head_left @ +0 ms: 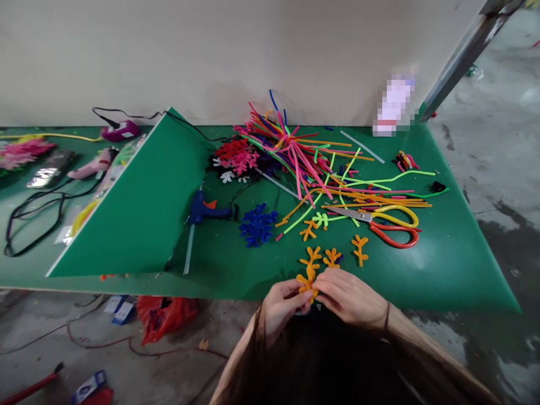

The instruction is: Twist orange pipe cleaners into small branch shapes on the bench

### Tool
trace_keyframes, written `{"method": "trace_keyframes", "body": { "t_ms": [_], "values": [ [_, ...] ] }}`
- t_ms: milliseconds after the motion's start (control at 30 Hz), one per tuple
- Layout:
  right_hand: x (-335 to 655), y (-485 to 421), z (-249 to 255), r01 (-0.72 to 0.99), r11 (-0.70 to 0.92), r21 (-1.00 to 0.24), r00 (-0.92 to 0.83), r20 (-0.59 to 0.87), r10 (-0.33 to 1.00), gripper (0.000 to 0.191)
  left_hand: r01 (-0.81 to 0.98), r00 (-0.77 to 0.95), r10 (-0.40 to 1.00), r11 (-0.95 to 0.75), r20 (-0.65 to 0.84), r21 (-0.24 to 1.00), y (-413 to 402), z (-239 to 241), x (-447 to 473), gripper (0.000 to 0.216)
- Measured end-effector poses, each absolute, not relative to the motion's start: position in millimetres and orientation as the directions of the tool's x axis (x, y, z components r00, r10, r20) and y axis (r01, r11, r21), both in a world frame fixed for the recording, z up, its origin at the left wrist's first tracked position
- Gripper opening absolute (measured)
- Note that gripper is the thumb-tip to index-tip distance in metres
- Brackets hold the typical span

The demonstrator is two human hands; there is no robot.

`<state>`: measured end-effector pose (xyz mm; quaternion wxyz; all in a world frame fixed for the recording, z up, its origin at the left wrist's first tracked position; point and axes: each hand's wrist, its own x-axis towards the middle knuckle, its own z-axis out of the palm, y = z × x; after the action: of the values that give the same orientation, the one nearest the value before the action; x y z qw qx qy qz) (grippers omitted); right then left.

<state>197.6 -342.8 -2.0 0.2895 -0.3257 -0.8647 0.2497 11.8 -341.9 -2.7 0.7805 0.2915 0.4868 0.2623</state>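
My left hand [283, 304] and my right hand [348, 295] meet at the near edge of the green table [442, 264], both pinched on an orange pipe-cleaner shape [307, 280] held between them. Three more orange branched shapes [333, 257] lie just beyond my fingers. A pile of coloured pipe cleaners [304, 157] spreads over the table's middle. Red and yellow scissors [388, 222] lie to the right of it.
A blue glue gun [202, 211] with a clear glue stick lies left of centre, beside a blue fuzzy shape [257, 225]. A raised green board [143, 202] leans at the left. Cables, a pink glue gun [90, 166] and a red bag [162, 315] on the floor are further left.
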Motion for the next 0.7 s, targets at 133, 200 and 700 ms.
{"method": "trace_keyframes", "body": {
  "t_ms": [133, 200, 700],
  "values": [
    [217.4, -337.4, 12.4, 0.354, 0.910, -0.214, -0.880, 0.252, 0.402, 0.022, 0.058, 0.578, 0.546, 0.714, -0.606, 0.698, -338.4, 3.5, 9.0, 0.038],
    [219.4, -340.4, 14.8, 0.323, 0.917, -0.234, -0.898, 0.228, 0.375, 0.024, 0.106, 0.610, 0.535, 0.676, -0.585, 0.729, -336.8, 7.7, 12.0, 0.040],
    [219.2, -344.4, 3.2, 0.206, -0.031, -0.978, -0.602, -0.152, 0.784, 0.042, 0.209, 0.651, 0.456, 0.661, -0.607, 0.720, -336.6, 18.4, 12.0, 0.036]
  ]
}}
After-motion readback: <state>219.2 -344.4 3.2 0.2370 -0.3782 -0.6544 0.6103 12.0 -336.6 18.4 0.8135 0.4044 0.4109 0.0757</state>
